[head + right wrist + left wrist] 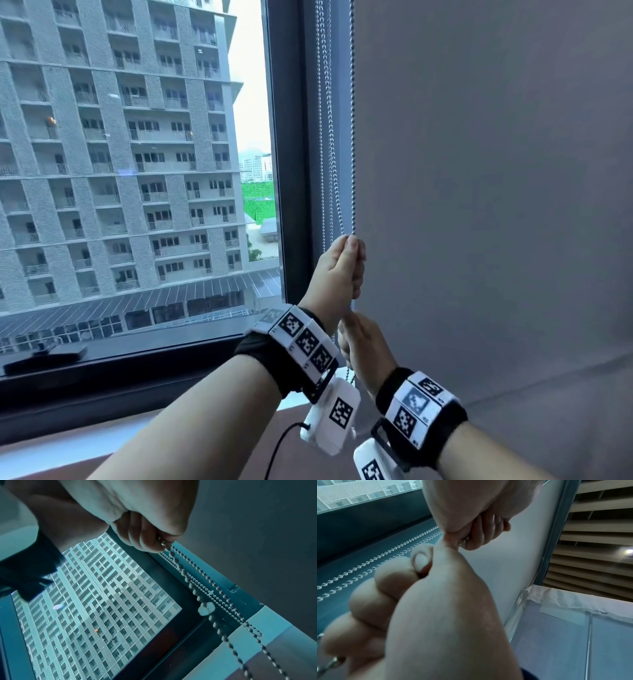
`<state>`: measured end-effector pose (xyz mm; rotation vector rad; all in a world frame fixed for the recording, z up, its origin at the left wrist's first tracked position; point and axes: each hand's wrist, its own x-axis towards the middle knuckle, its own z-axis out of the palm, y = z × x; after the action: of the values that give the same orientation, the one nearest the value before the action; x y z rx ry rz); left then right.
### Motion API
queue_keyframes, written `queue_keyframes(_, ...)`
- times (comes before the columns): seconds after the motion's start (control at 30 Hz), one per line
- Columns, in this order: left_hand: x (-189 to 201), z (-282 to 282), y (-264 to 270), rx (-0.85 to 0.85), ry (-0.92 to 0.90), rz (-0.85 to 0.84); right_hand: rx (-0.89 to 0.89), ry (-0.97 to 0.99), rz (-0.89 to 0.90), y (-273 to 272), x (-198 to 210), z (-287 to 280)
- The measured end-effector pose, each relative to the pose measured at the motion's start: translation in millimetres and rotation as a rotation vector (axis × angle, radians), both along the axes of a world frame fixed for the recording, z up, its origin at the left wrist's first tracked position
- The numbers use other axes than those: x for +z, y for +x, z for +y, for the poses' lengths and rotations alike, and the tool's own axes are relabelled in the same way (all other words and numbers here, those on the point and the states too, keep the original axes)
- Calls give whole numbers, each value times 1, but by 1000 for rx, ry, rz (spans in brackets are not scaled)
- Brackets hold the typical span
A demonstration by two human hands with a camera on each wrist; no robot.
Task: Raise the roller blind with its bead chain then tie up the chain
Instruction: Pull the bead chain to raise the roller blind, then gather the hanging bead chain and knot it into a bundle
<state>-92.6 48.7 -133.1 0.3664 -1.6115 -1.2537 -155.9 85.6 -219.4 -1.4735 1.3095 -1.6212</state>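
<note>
The bead chain (352,137) hangs in several strands between the dark window frame (291,154) and a grey blind fabric (479,171) on the right. My left hand (344,267) is the upper one and grips the chain in a fist, thumb on top. Just below it, my right hand (363,346) also holds the chain, and a short length of beads shows under it. In the right wrist view the chain (180,568) runs out of a closed fist towards the top of the window. In the left wrist view, beads (464,541) show between curled fingers.
The window pane (137,171) to the left is uncovered and shows an apartment tower outside. A dark sill (102,387) runs below it, with a pale ledge underneath. A slatted ceiling (599,534) with a spotlight is overhead.
</note>
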Motion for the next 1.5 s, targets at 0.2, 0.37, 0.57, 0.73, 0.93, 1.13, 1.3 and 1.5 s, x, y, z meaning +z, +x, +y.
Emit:
queue_keyframes(0.2, 1, -6, 2, -1, -18, -5, 92, -5, -27, 0, 3, 0)
queue_keyframes(0.37, -1, -10, 5, 5, -47, -12, 158, -14, -66, -4, -3, -3)
queue_keyframes(0.57, -2, -15, 6, 25, -58, -22, 146, -21, -86, -10, 10, -9)
queue_keyframes(0.73, -4, -20, 11, 65, -79, -2, 80, -45, -41, -14, 20, -21)
queue_keyframes(0.93, -6, -30, 19, 87, -70, 23, -111, -192, -38, -22, 42, -30)
queue_keyframes(1.13, -6, -38, 23, 115, -83, 14, -244, -327, -39, -25, 70, -37)
queue_keyframes(1.3, -6, -42, 27, 115, -79, 16, -96, -209, -108, -18, 88, -53)
queue_keyframes(1.5, -4, -41, 28, 76, -48, 13, 64, -192, -145, -5, 103, -57)
